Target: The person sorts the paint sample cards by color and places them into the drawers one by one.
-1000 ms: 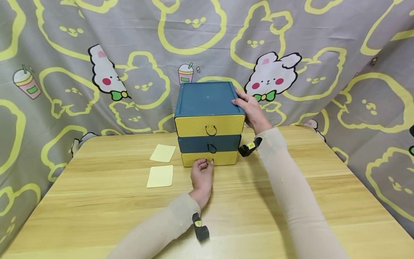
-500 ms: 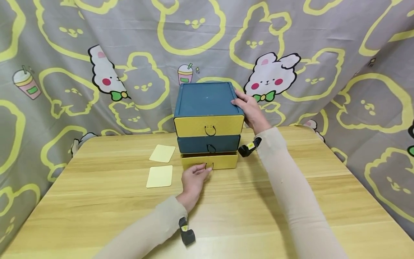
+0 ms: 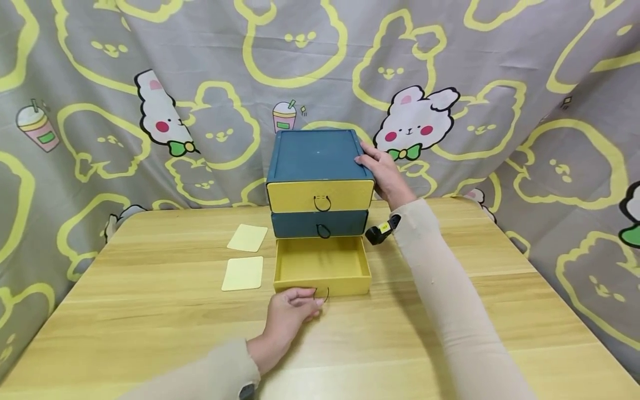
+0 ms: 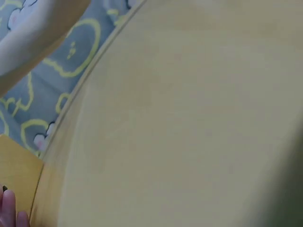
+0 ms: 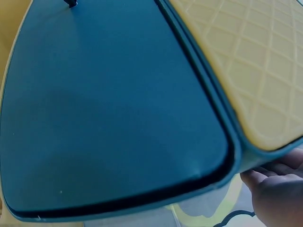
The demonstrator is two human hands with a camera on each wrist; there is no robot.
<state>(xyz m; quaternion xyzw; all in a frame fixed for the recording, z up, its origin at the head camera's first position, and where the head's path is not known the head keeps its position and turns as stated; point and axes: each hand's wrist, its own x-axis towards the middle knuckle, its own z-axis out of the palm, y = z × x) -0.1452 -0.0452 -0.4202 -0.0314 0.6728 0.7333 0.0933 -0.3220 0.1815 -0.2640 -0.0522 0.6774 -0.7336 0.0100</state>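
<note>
A three-tier drawer cabinet (image 3: 318, 155) stands on the table, with a blue top and yellow and blue drawer fronts. Its bottom yellow drawer (image 3: 345, 286) is pulled well out and nothing shows inside. With finger and thumb, my left hand (image 3: 289, 315) pinches the black loop handle (image 3: 327, 294) of that drawer. My right hand (image 3: 387, 172) rests against the cabinet's upper right side, fingertips over the top edge. The right wrist view shows part of this hand (image 5: 281, 194) beside the yellow top drawer front (image 5: 265, 61). Only fingertips (image 4: 8, 208) of the left hand show in the left wrist view.
Two pale yellow square cards (image 3: 242, 273) lie left of the cabinet, one behind the other. A grey patterned curtain (image 3: 215, 66) hangs behind the wooden table (image 3: 150, 316). The middle blue drawer (image 3: 300, 224) is closed.
The bottom drawer has slid out toward me from fully closed, drawn by my left hand on its loop. My right hand has stayed at the cabinet's side.
</note>
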